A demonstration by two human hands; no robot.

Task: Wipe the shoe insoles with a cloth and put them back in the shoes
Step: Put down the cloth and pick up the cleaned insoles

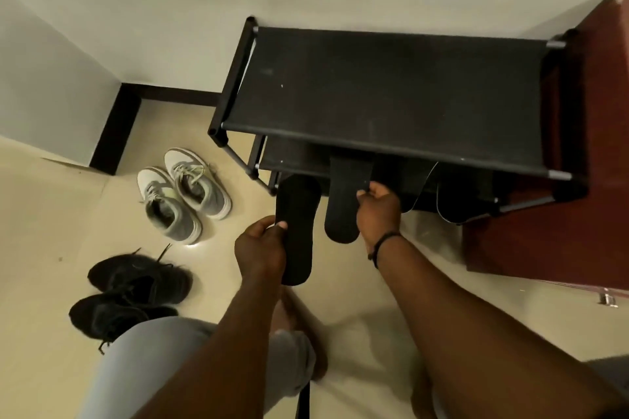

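Note:
My left hand [260, 248] pinches the edge of a black insole [297, 214] and holds it above the floor in front of the shoe rack. My right hand [379, 206] grips a second black insole [343, 204] by its side, the far end of it reaching under the rack's top shelf. More dark insoles [417, 187] lie on the rack's lower shelf to the right of my right hand. A pair of grey-and-white sneakers [183, 190] and a pair of black sneakers [129, 292] stand on the floor to the left. No cloth is visible.
The black shoe rack [384, 95] stands against the wall, its top shelf bare. A dark red cabinet [578, 201] is close against its right side. My bare foot [299, 326] and grey-clad knee are below my hands on the beige tiled floor [44, 248].

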